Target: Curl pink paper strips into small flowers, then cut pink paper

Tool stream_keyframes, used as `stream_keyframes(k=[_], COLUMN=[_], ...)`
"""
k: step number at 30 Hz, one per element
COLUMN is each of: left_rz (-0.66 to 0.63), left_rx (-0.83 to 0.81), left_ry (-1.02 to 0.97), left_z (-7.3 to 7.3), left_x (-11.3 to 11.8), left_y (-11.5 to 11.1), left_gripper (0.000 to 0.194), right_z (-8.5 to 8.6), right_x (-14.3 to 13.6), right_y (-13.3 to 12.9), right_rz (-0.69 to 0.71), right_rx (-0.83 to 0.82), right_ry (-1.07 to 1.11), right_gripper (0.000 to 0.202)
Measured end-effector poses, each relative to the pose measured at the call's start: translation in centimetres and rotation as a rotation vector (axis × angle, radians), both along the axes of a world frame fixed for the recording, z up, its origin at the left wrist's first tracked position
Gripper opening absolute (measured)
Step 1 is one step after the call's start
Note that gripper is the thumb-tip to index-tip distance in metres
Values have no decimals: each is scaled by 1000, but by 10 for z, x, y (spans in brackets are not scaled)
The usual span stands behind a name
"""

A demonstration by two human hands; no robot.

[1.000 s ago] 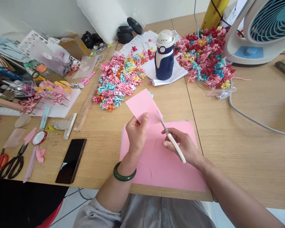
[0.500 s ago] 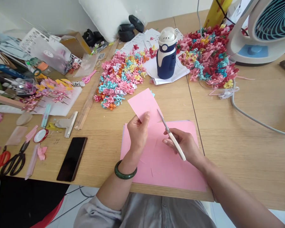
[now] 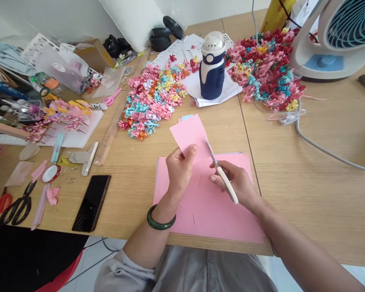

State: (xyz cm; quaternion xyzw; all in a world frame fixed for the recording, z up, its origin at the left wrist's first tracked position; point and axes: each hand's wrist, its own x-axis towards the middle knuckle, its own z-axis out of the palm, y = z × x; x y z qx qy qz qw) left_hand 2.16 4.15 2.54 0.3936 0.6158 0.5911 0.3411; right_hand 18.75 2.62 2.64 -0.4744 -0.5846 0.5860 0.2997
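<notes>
Between its thumb and fingers, my left hand (image 3: 180, 168) pinches a small piece of pink paper (image 3: 190, 134), held up and tilted. My right hand (image 3: 235, 180) grips a pair of white-handled scissors (image 3: 226, 184), whose blades point up and left at the right edge of that piece. Whether the blades are closed on the paper I cannot tell. Beneath both hands lies a large pink sheet (image 3: 219, 219), with a few thin pink slivers on it. A small light-blue piece (image 3: 187, 117) shows just behind the held paper.
Piles of colourful ribbon-like flowers (image 3: 153, 97) lie beyond my hands, around a navy bottle (image 3: 212, 77). A fan (image 3: 325, 44) stands at the far right. On the left are a phone (image 3: 91, 202), black-handled scissors (image 3: 18, 209), a tape roll (image 3: 51, 173) and a wooden strip (image 3: 111, 140).
My left hand and the pink piece have shifted slightly right, toward the scissors. More of the light-blue piece shows behind. The right hand keeps nearly the same place.
</notes>
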Motion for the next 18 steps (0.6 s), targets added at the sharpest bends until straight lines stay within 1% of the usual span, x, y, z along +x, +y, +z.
stream_keyframes(k=[10, 15, 18], left_rz=[-35, -32, -31], left_rx=[-22, -20, -17], left_ry=[45, 45, 36], left_z=[4, 2, 1], left_x=[2, 2, 2], left_y=[-3, -2, -1], left_gripper=[36, 35, 35], right_z=[-3, -9, -9], right_x=[1, 1, 1], right_y=[1, 1, 1], right_rz=[-18, -47, -47], right_rx=[21, 52, 44], right_ry=[-14, -19, -19], right_gripper=[57, 54, 55])
